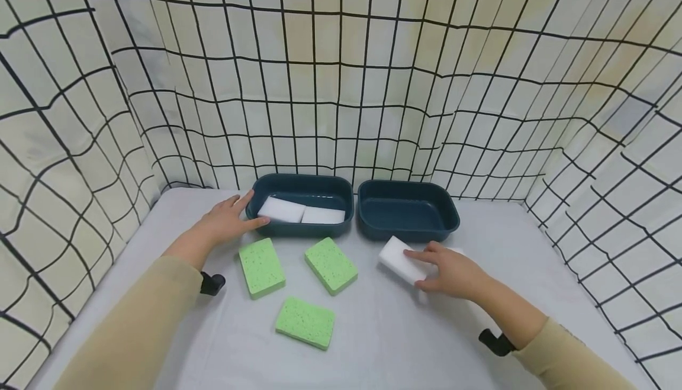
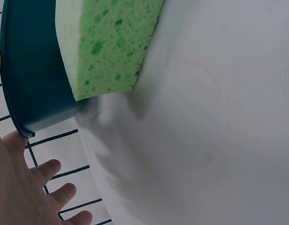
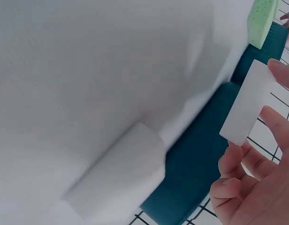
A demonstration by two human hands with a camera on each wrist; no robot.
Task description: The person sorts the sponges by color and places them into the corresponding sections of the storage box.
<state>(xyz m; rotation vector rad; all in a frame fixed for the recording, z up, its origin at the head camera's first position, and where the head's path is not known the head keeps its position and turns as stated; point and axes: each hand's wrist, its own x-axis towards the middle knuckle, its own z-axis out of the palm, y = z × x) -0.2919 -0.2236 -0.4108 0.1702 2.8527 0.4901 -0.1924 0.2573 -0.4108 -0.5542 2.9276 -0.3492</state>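
My right hand (image 1: 453,271) pinches a white sponge block (image 1: 401,260) between thumb and fingers, in front of the right teal tray (image 1: 407,236). In the right wrist view this white sponge (image 3: 247,103) is raised off the cloth. A second white block (image 3: 121,173) lies on the table, mostly hidden behind the hand in the head view. At the left tray (image 1: 298,231), my left hand (image 1: 226,218) rests its thumb and forefinger on the left end of the rim. Its other fingers (image 2: 64,192) are spread. Two white blocks (image 1: 281,209) lie inside that tray.
Three green sponges lie on the white cloth: one at left (image 1: 262,267), one in the middle (image 1: 331,265), one nearer the front (image 1: 306,322). A black wire grid (image 1: 341,64) over pale fabric stands behind the trays and along both sides.
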